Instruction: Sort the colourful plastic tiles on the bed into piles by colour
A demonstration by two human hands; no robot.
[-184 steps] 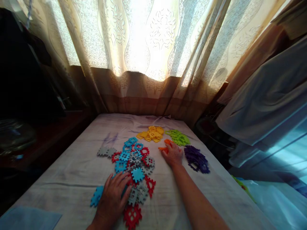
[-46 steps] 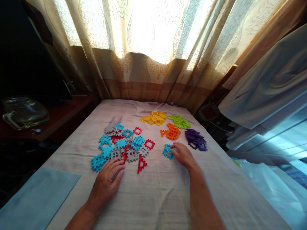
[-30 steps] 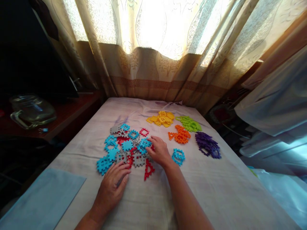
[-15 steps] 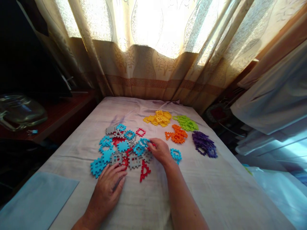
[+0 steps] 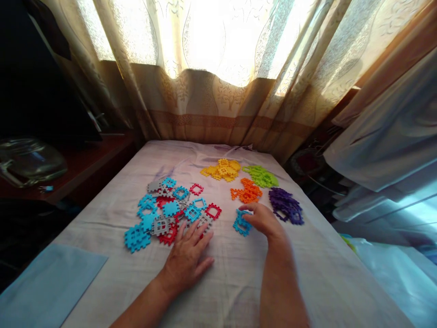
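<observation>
My left hand (image 5: pixel 187 255) lies palm down, fingers spread, over the near edge of a mixed pile of toothed plastic building pieces. Its fingertips cover part of the grey and red ones. A blue windowed piece (image 5: pixel 193 212), a blue square frame (image 5: pixel 199 203) and a red square frame (image 5: pixel 213 211) lie just beyond. To the right, my right hand (image 5: pixel 264 221) has its thumb and forefinger closed at the edge of a blue square piece (image 5: pixel 241 223) on the sheet. Whether a second blue piece lies beneath is hard to tell.
Separate piles of yellow (image 5: pixel 223 170), lime green (image 5: pixel 261 176), orange (image 5: pixel 248 191) and purple (image 5: pixel 286 206) pieces lie toward the back and right. A light blue sheet (image 5: pixel 51 282) is at the near left. A glass jug (image 5: pixel 32 159) stands on the side desk.
My right hand has moved right, from the mixed pile to the separate blue piece. My left hand has slid right, over where the red triangular piece lay. The view has shifted slightly.
</observation>
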